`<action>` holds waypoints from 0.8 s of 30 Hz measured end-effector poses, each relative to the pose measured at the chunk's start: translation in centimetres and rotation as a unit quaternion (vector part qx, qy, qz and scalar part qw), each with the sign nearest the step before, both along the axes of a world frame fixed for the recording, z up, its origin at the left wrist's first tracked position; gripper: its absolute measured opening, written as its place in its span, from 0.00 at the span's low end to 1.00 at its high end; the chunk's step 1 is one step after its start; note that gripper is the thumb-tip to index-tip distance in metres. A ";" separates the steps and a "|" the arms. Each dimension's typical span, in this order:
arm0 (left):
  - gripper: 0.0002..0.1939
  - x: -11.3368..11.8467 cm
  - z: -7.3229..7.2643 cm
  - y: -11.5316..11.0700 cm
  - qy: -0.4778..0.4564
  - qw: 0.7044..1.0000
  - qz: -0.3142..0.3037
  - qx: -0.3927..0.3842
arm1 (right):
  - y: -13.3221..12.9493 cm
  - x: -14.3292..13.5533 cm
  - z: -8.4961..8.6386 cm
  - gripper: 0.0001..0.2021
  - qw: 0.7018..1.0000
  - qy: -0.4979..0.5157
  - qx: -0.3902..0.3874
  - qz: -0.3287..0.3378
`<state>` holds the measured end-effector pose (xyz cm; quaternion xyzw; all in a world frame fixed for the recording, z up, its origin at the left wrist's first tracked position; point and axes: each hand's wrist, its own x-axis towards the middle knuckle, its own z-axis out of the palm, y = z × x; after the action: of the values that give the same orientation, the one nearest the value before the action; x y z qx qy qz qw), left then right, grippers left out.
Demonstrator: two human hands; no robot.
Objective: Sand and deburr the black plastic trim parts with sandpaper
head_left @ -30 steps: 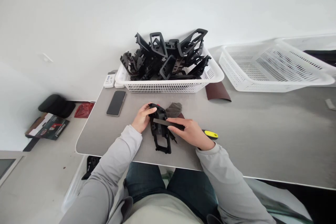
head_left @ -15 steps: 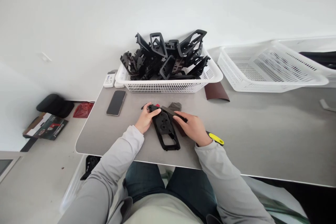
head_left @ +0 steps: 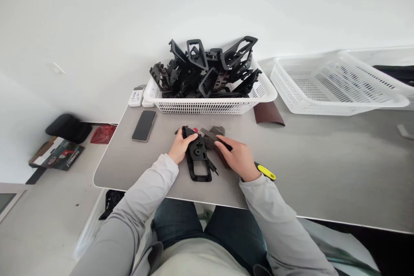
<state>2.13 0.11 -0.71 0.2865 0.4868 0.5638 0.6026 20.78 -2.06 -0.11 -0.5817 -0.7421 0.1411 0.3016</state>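
My left hand (head_left: pixel 180 146) is closed on the upper end of a black plastic trim panel (head_left: pixel 198 153), thumb on top. The panel has a round boss in its middle and a rectangular opening at its lower end, and it is turned partly on its side. In my right hand (head_left: pixel 238 157) is a dark, narrow flat bar (head_left: pixel 211 134), pinched between thumb and fingers; its tip points up and left, just apart from the panel. Behind the bar lies a crumpled grey cloth (head_left: pixel 218 130). A tool with a yellow-and-black handle (head_left: pixel 265 171) lies beside my right wrist.
A white basket (head_left: pixel 203 107) heaped with black plastic parts stands against the wall. More white baskets (head_left: pixel 323 108) are at the right. A phone (head_left: pixel 143 126) lies at the left, and a brown sheet (head_left: pixel 269 114) sits by the full basket. The table's front edge is near my lap.
The panel has rotated in my left hand, its lower end swinging left and showing its side. The bar has come slightly away from the panel's edge.
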 end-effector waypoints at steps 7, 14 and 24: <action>0.23 0.0 -0.2 0.1 -0.016 1.000 0.003 0.012 | -0.7 -0.3 0.5 0.16 0.997 -0.041 0.013 0.057; 0.25 0.1 0.0 0.0 -0.012 1.000 0.004 0.018 | -0.7 -0.2 0.5 0.17 0.997 -0.061 0.031 0.032; 0.24 0.1 -0.1 0.1 -0.008 1.000 0.005 0.013 | -0.7 -0.2 0.3 0.17 0.996 -0.074 0.034 0.045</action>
<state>2.19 0.18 -0.84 0.2870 0.4758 0.5758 0.5998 20.54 -2.79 0.20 -0.5458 -0.7923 0.0862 0.2587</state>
